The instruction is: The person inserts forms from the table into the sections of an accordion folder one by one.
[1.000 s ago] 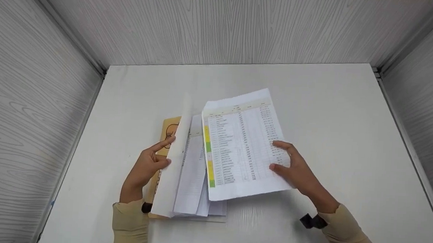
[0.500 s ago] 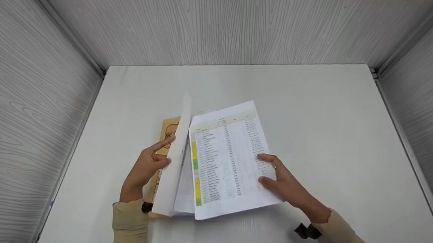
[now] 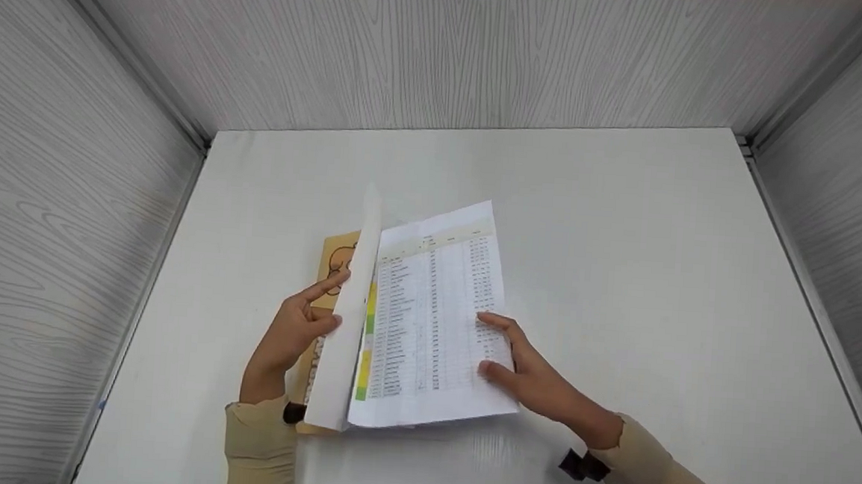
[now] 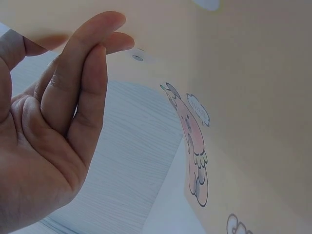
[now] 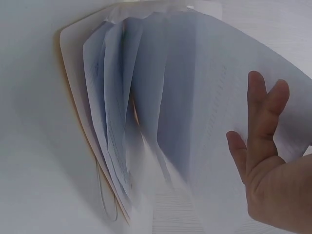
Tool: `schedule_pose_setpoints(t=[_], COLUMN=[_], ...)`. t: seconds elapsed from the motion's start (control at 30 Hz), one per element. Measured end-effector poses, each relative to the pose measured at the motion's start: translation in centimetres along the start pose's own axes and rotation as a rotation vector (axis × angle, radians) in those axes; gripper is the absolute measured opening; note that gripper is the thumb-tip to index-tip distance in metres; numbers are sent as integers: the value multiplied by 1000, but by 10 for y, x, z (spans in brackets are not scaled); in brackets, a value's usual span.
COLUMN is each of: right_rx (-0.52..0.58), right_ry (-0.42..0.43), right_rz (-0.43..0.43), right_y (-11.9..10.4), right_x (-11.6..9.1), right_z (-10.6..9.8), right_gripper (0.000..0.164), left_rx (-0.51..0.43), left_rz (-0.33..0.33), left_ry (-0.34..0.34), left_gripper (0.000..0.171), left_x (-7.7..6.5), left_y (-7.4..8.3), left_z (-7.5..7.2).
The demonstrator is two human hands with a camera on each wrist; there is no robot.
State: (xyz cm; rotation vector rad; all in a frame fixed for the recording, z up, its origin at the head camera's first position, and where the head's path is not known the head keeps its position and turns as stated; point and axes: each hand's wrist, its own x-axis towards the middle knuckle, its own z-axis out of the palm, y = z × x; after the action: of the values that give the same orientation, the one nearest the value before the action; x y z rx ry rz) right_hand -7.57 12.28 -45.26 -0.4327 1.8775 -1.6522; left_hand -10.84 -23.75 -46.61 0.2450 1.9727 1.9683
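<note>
A tan folder (image 3: 332, 249) with cartoon drawings lies on the table, its white-lined cover (image 3: 341, 367) raised on the left. My left hand (image 3: 282, 349) pinches that cover's edge, thumb and index finger on the white side. In the left wrist view, other fingers lie against the cartoon-printed outside (image 4: 234, 122). My right hand (image 3: 538, 379) grips the right edge of a printed table sheet (image 3: 442, 310), tilted over the folder with its left edge beside the cover. Several more papers (image 5: 114, 87) stand inside the folder in the right wrist view, mostly hidden from above by the sheet.
A white table (image 3: 662, 249) carries the folder. Grey wood-grain panels (image 3: 443, 48) rise at the back and both sides. A thin elastic cord (image 5: 102, 190) hangs at the folder's edge in the right wrist view.
My right hand has carried the printed sheet left and downward, from right of the folder to over its inside papers. The left hand and raised cover have stayed nearly still.
</note>
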Motion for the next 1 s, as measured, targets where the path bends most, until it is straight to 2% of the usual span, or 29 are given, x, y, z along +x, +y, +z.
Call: schedule_pose_setpoints(t=[0.13, 0.33, 0.6, 0.77, 1.0], right_rx=[30, 63, 57, 81, 79], right_ry=[-34, 92, 156, 179, 253], right_rz=[-48, -71, -20, 28, 70], right_y=[3, 7, 7, 4, 1], right_x=[6, 27, 55, 57, 54], right_z=[-5, -22, -31, -30, -26], right_gripper=[62, 58, 56, 56, 45], left_rx=[-3, -9, 5, -13, -31], left_rz=[-4, -13, -4, -7, -8], left_ry=[-1, -2, -13, -18, -21], left_gripper=[67, 68, 67, 67, 67], left_x=[-1, -1, 1, 1, 2], left_y=[0, -1, -5, -3, 1], left_z=[1, 1, 0, -1, -4])
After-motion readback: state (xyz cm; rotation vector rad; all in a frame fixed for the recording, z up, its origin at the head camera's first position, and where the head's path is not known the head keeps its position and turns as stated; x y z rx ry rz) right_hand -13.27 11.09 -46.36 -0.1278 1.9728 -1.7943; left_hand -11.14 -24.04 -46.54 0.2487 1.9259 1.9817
